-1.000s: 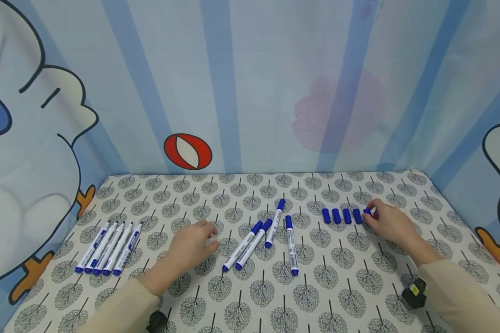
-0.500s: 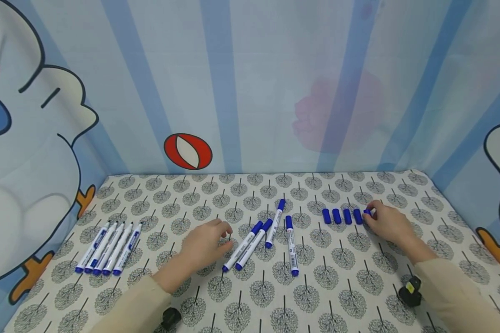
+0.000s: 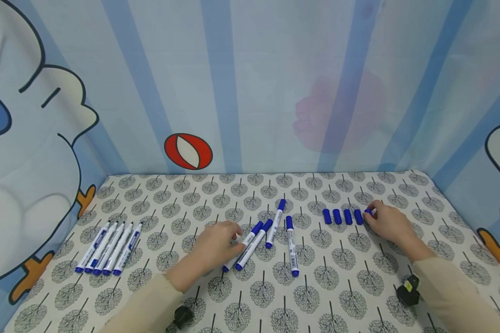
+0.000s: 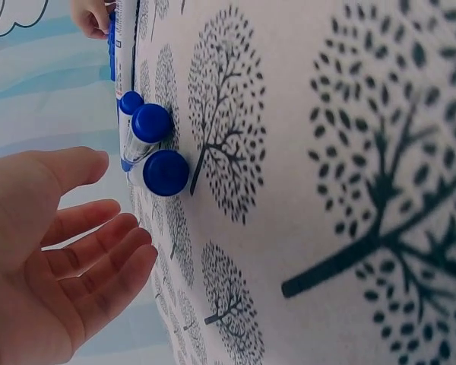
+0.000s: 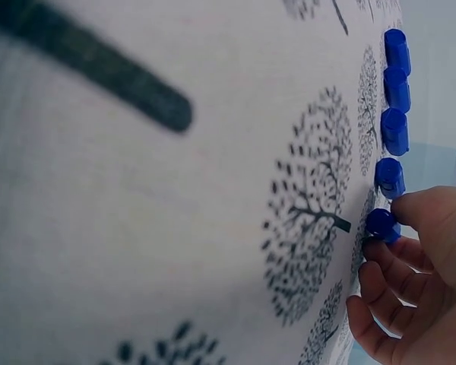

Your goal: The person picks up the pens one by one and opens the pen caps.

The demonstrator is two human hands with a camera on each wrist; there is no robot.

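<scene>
My left hand [image 3: 217,243], fingers loosely curved and apart, is beside the leftmost capped whiteboard marker [image 3: 252,233]; in the left wrist view a gap shows between its fingertips and that marker's blue end [image 4: 166,173]. A second capped marker [image 3: 255,243] lies alongside, and two more, a tilted marker [image 3: 276,224] and a nearly upright-lying marker [image 3: 292,245], are to its right. Over at the right, my right hand [image 3: 389,225] pinches a blue marker cap [image 5: 381,225] between thumb and fingers, at the end of a row of several loose blue caps [image 3: 347,217].
Several uncapped markers [image 3: 113,247] lie side by side at the left, black tips pointing away. A tree-patterned cloth [image 3: 166,305] covers the table. Behind its far edge stands a printed blue-striped backdrop [image 3: 258,92].
My left hand has moved right and slightly forward, coming up to the leftmost capped marker. My right hand stays at the end cap with almost no movement.
</scene>
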